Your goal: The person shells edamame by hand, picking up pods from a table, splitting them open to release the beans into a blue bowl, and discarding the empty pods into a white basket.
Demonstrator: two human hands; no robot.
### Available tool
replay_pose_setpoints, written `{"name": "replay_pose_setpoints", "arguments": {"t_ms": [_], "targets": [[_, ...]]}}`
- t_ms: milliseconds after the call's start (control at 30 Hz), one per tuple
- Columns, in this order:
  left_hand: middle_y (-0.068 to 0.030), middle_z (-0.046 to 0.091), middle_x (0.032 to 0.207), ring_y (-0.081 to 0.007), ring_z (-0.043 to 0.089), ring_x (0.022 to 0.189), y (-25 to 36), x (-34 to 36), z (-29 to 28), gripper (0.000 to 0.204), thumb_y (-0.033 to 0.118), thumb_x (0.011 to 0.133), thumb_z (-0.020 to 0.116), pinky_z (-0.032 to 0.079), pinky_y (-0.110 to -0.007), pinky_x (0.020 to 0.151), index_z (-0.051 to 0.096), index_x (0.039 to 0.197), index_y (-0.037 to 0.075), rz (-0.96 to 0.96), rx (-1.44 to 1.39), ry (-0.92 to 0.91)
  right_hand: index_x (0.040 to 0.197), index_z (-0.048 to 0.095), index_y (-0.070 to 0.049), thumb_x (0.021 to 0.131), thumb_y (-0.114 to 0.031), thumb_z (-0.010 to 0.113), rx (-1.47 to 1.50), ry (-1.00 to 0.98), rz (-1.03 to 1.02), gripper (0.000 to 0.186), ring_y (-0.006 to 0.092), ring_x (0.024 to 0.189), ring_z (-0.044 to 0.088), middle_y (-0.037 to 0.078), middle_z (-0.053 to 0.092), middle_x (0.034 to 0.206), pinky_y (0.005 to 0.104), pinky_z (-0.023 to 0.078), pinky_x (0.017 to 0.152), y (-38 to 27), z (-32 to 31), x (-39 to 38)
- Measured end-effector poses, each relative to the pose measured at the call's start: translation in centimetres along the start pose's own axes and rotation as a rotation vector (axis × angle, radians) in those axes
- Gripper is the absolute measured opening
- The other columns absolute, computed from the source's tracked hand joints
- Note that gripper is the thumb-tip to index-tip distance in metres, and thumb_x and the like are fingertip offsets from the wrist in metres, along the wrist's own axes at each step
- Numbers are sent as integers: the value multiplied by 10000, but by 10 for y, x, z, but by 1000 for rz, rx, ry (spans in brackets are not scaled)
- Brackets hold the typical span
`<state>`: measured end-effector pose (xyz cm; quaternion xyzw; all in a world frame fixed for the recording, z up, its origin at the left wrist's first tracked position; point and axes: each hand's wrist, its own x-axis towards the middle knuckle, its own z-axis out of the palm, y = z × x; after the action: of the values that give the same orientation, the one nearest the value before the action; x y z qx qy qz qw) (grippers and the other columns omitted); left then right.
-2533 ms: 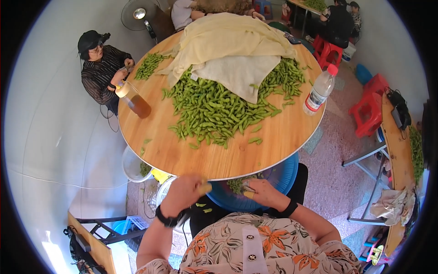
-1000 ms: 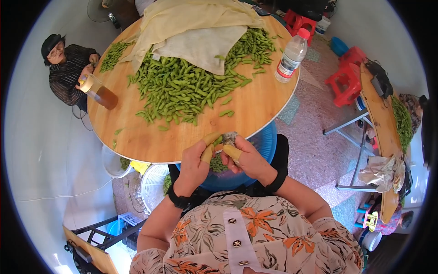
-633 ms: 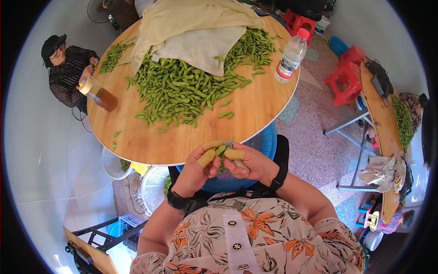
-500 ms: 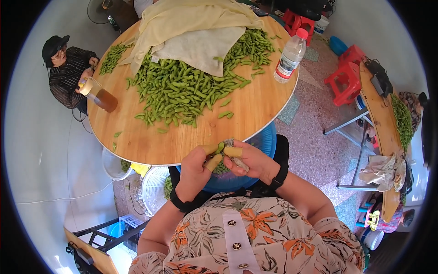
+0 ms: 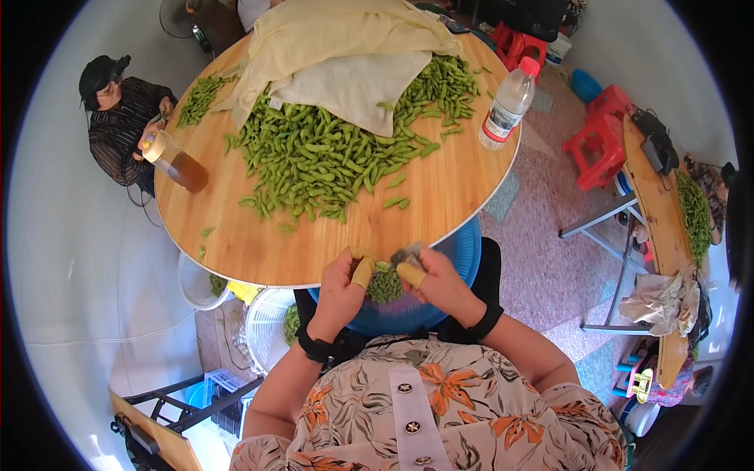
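Note:
Over a blue basin [image 5: 470, 250] my two hands are a short way apart at the table's near edge. My left hand [image 5: 339, 290], with tan covers on thumb and fingertip, pinches a green bean pod [image 5: 382, 267] whose end shows beside the thumb. My right hand [image 5: 449, 293], also with a tan thumb cover, is closed around a small grey object [image 5: 407, 253], too blurred to name. Below them, small green pieces [image 5: 385, 288] lie in the basin. A large heap of green bean pods [image 5: 314, 157] covers the middle of the round wooden table [image 5: 259, 247].
Cream cloths [image 5: 338, 86] cover the heap's far part. A clear bottle with a red cap [image 5: 507, 104] stands at right, a jug of brown liquid [image 5: 182, 166] at left. White baskets [image 5: 267, 326] sit below the table. A person [image 5: 122, 129] is at the far left.
My hands have drawn apart from being close together around a pod. The right hand and its grey object are now blurred by motion. The whole view has shifted slightly.

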<state>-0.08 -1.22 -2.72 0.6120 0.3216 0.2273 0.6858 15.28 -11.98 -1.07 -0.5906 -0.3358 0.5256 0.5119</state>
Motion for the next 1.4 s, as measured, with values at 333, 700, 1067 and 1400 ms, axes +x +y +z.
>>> {"name": "replay_pose_setpoints", "arguments": {"t_ms": [333, 700, 1067, 1400], "targets": [[-53, 640, 841, -104, 587, 716, 8, -12, 15, 163, 44, 908, 546, 475, -248, 645, 544, 1068, 9, 152, 126, -11, 1077, 540, -22, 870, -84, 632, -49, 84, -191, 235, 147, 719, 590, 46, 600, 820, 269, 471, 632, -1, 4, 5], [-54, 601, 920, -99, 560, 783, -1, -6, 6, 200, 96, 929, 539, 449, -218, 683, 492, 1114, 38, -218, -349, -138, 1057, 554, -16, 861, -99, 638, -53, -28, -152, 230, 122, 750, 573, 36, 610, 824, 291, 479, 666, 5, -2, 1], [-91, 583, 975, -138, 587, 811, 2, -6, 12, 377, -26, 905, 548, 490, -263, 734, 390, 1246, 3, -55, -287, -83, 991, 609, -3, 876, -65, 615, -317, 161, -365, 130, 62, 664, 550, 27, 630, 806, 230, 458, 588, 3, 6, -1], [-61, 575, 967, -128, 593, 813, -8, -6, 18, 385, -42, 901, 526, 487, -262, 714, 413, 1264, 13, 173, -129, -101, 953, 611, 0, 853, -34, 624, 308, 62, 0, 106, 85, 662, 581, 35, 638, 776, 233, 460, 577, 20, -9, 9]]}}
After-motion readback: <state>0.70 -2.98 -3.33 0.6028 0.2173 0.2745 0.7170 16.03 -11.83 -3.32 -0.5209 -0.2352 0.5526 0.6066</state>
